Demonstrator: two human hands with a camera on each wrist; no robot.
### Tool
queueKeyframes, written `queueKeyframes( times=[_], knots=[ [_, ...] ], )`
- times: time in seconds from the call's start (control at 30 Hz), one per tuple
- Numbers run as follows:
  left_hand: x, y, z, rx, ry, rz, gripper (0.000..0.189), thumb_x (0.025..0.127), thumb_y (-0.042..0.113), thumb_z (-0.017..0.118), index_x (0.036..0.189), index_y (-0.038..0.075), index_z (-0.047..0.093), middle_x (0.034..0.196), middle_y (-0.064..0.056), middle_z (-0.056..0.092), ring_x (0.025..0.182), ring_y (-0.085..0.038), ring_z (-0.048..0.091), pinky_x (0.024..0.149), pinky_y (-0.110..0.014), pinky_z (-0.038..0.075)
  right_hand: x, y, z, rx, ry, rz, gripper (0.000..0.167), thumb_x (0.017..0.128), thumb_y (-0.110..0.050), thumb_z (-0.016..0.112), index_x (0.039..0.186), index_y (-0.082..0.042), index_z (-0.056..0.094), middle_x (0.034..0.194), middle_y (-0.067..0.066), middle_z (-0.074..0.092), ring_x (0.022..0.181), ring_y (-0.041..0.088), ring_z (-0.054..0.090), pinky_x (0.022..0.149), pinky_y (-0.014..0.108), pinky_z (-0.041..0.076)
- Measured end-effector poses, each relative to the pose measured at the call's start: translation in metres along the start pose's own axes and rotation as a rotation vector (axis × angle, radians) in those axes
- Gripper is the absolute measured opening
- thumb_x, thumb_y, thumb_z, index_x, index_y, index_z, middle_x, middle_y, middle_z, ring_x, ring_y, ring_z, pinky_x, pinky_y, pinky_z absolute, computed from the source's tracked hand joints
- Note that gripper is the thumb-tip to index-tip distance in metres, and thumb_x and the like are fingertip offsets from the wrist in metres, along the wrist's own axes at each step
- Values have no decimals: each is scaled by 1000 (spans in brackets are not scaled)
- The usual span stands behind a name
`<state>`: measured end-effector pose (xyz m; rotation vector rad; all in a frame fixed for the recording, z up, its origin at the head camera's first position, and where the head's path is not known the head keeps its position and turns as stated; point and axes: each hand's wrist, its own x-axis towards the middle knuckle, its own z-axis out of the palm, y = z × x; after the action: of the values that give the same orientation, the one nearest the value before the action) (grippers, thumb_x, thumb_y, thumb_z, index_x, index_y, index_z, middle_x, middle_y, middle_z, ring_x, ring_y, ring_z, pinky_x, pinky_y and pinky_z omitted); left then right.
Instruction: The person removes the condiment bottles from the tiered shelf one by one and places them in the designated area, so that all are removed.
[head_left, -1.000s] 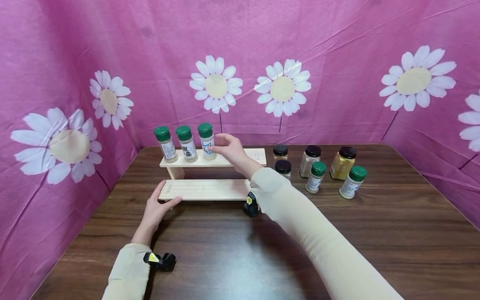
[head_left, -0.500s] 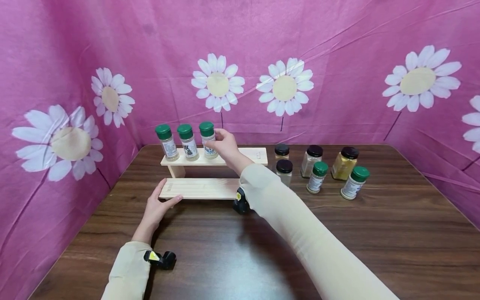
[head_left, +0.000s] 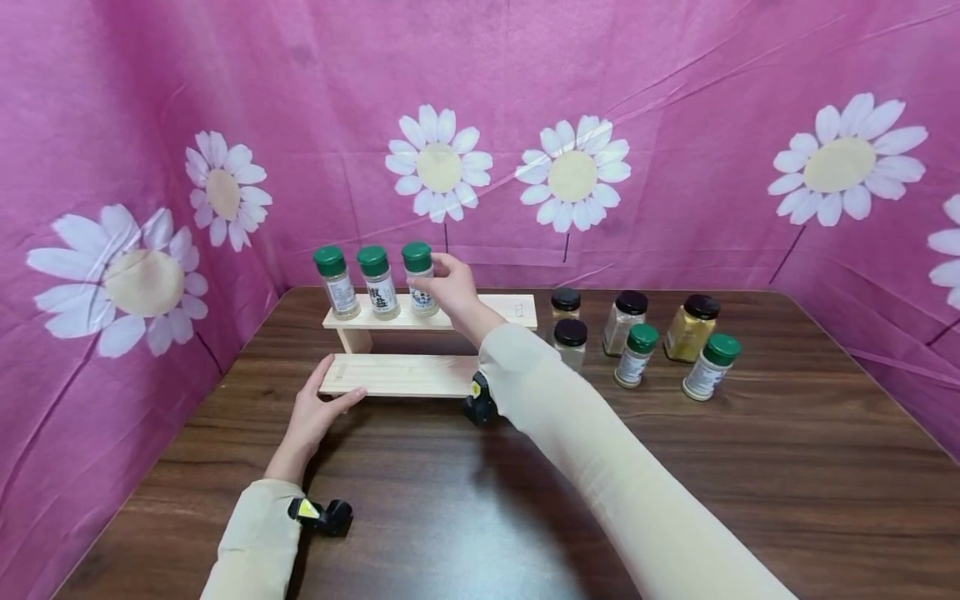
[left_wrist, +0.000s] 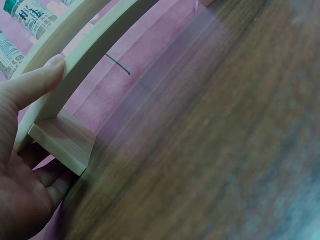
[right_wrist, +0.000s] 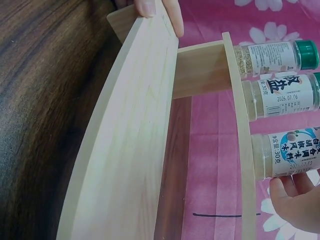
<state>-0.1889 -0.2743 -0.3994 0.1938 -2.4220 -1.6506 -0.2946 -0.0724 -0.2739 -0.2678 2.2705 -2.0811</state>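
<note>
A two-tier wooden spice rack [head_left: 405, 374] stands on the table. My left hand [head_left: 311, 414] grips the left end of its lower shelf, thumb along the front edge in the left wrist view and fingers round the end. Three green-capped spice jars stand upright in a row on the upper shelf: a left jar [head_left: 342, 293], a middle jar [head_left: 382, 292] and a right jar [right_wrist: 295, 152] with a blue-and-white label. My right hand [head_left: 452, 292] holds that right jar from its right side, between thumb and fingers; its base sits on the shelf board in the right wrist view.
Right of the rack stand several more jars: black-capped ones, including a yellow-filled jar [head_left: 686, 333], and two green-capped ones, a nearer jar [head_left: 632, 364] and a far-right jar [head_left: 703, 377]. A pink daisy-print cloth [head_left: 502, 75] hangs behind the dark wooden table [head_left: 420, 492].
My right hand has moved slightly left and closed in round the right jar, its forearm swinging left too. The left hand keeps its grip on the rack. The head view has shifted slightly.
</note>
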Motion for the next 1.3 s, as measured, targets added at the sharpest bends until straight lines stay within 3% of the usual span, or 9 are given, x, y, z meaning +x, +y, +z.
queueKeyframes(
  times=[0.43,0.67,0.93,1.17,1.3],
  knots=[
    [-1,2,1,-10,9,-3,81,72,16,71,137,9,23,137,-18,21,123,-26,16,99,-38,11,-10,-7,-13,-12,2,39,45,73,-9,68,115,-12,54,106,7,54,97,20,49,83,36,40],
    [-1,3,1,-9,6,-5,80,72,17,71,137,9,23,137,-18,21,124,-26,16,99,-39,10,-17,-11,-22,63,-30,55,47,72,-4,68,116,-10,53,104,10,54,95,22,50,78,38,43],
    [-1,1,1,-4,5,-3,82,71,18,72,136,8,24,137,-18,21,123,-28,16,99,-42,11,-23,-11,-36,115,-44,40,46,73,-1,66,116,-8,53,105,10,54,95,24,52,82,38,41],
    [-1,0,1,-14,12,-2,82,70,17,72,136,9,25,137,-19,21,123,-28,17,99,-41,12,-33,-15,-51,54,-78,-3,45,74,-6,67,117,-8,52,106,9,55,98,21,51,83,31,41],
    [-2,0,1,-16,9,-2,82,70,17,72,137,9,24,137,-19,21,123,-28,16,99,-41,11,-40,-17,-61,13,-103,-5,46,75,-10,67,118,-11,52,107,9,54,99,21,49,84,34,39]
  ],
)
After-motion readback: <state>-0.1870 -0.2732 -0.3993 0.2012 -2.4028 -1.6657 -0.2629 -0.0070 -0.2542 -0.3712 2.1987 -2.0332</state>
